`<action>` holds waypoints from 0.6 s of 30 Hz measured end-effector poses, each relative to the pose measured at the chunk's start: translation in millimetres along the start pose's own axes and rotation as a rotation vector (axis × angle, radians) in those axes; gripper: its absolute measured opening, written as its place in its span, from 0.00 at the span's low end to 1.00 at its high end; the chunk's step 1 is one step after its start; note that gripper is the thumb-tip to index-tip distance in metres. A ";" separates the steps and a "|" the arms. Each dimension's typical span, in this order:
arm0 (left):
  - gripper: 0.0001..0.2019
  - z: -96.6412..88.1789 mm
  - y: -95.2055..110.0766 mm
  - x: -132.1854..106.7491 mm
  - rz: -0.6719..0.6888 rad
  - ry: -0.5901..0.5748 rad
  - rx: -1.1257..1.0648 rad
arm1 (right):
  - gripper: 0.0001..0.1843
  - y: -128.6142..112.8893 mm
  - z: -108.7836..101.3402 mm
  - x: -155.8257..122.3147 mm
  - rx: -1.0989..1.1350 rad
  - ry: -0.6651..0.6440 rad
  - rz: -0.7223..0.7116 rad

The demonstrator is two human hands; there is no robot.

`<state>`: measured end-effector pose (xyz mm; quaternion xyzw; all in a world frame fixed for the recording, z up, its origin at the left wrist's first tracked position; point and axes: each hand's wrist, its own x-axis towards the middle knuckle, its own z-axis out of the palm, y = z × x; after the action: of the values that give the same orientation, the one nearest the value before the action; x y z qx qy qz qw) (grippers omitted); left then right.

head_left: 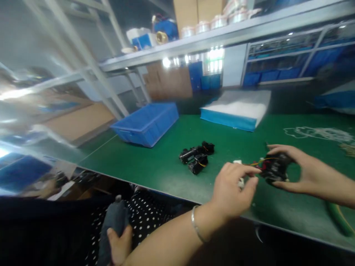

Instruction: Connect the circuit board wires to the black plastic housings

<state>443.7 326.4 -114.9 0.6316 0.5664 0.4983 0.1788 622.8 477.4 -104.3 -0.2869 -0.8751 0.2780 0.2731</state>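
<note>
My right hand grips a black motor-like part, fingers over its top and thumb beneath. Red and yellow wires run from that part towards my left hand. With thumb and forefinger my left hand pinches the wire ends, and a white connector shows at its fingers. A bracelet circles the left wrist. To the left of my hands, several similar black parts with thin wires lie together on the green table mat. Blur hides their finer detail.
A blue bin stands at the table's left. Behind sits a white-and-blue package, with white cord to its right. A loaded shelf spans above. At lower left, another person's hand holds a dark grey object.
</note>
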 end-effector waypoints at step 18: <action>0.34 29.4 -63.2 -14.4 0.001 -0.367 0.459 | 0.35 2.9 16.7 -35.2 -0.079 -0.295 -0.146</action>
<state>436.2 342.1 -183.9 0.7355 0.6220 0.2348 0.1304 637.2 450.9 -128.9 -0.1893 -0.9345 0.2618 0.1494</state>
